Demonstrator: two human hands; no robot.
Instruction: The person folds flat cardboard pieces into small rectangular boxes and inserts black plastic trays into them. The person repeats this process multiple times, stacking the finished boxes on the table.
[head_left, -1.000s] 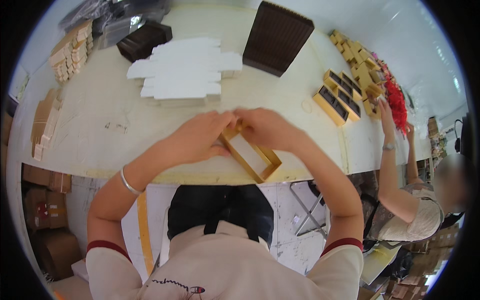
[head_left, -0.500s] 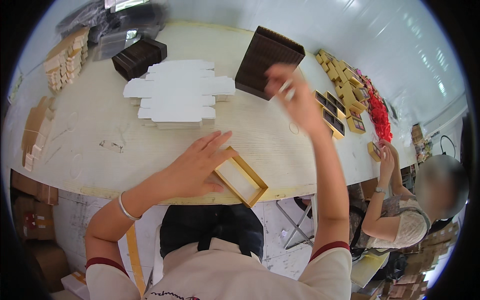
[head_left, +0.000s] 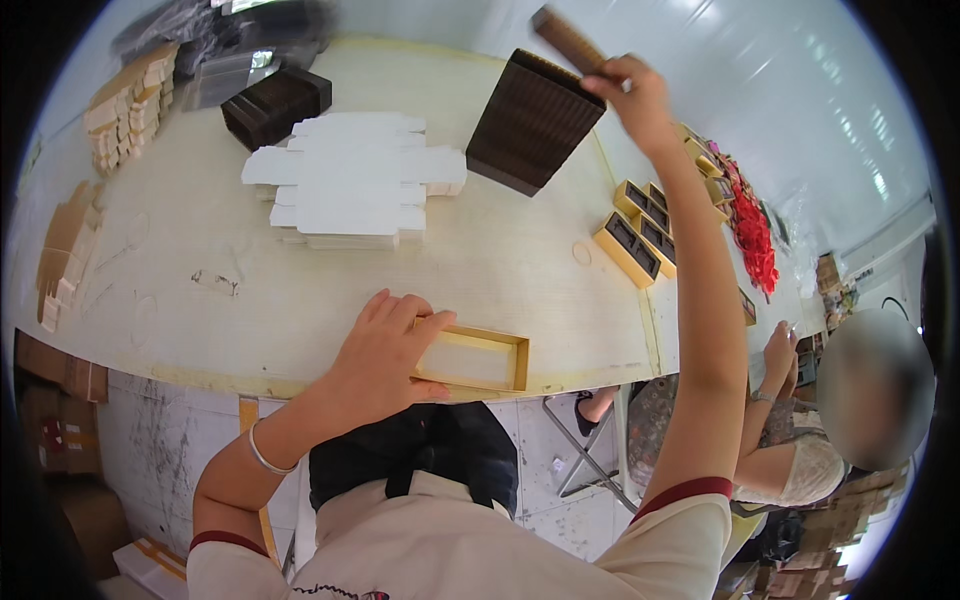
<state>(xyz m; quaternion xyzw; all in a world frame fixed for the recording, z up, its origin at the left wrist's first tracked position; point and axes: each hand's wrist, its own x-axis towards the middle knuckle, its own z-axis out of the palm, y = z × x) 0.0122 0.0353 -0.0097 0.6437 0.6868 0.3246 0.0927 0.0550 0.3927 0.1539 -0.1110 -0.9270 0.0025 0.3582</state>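
Note:
Near the table's front edge, a shallow gold cardboard box (head_left: 522,362) lies with its open side up and a pale inside. My left hand (head_left: 380,350) grips its left end, thumb on the near wall and fingers on the far wall. At the back right, my right hand (head_left: 638,98) is raised, pinching a slim dark brown insert (head_left: 568,40) by one end, slightly blurred. Just below it stands a tall block of nested dark brown inserts (head_left: 530,125), leaning a little. To the right, several gold boxes (head_left: 612,250) hold dark inserts.
Flat white carton blanks (head_left: 345,180) are stacked mid-table. Behind them lies another dark insert bundle (head_left: 278,105). Folded card pieces (head_left: 70,250) line the left edge. Red ribbon-like material (head_left: 752,235) heaps at the right, near a seated co-worker's hands (head_left: 782,355).
My right hand has moved up and right and now holds a dark insert above the block. The gold box under my left hand has turned to lie nearly parallel to the table edge.

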